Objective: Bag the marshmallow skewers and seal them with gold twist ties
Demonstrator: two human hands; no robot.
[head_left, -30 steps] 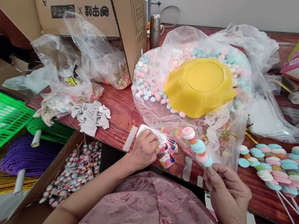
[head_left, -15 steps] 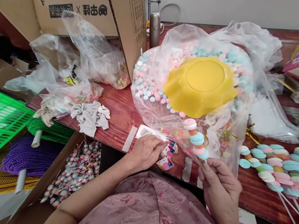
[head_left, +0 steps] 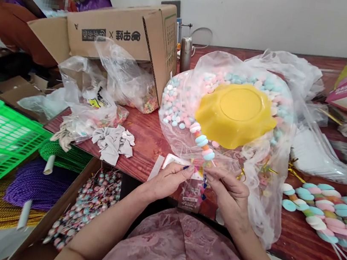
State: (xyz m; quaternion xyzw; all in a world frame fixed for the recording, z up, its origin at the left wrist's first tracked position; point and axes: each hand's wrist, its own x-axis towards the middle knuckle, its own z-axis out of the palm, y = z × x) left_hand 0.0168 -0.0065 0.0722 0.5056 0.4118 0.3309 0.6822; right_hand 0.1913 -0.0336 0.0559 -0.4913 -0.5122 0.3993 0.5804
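A marshmallow skewer (head_left: 202,141) in pink, white, blue and orange slants up to the left in front of the yellow bowl. My right hand (head_left: 229,194) is closed in a pinch around the lower end of its stick. My left hand (head_left: 169,183) pinches the top edge of a small printed clear bag (head_left: 190,198), which hangs down at the table's front edge. The bag's upper part lies between both hands; whether my right fingers also touch it I cannot tell. Beneath my left hand lies a white printed packet (head_left: 171,160), partly covered.
An upturned yellow bowl (head_left: 240,111) rests on a large clear bag of loose marshmallows (head_left: 177,100). Finished skewers (head_left: 327,207) lie at right. Left are a cardboard box (head_left: 122,32), crumpled grey gloves (head_left: 114,141) and a green crate (head_left: 0,140). A person (head_left: 16,26) sits behind.
My left hand has lifted a small bag from the pile on the table. My right hand has moved left with the skewer, bringing the hands close together. The view has tilted up slightly.
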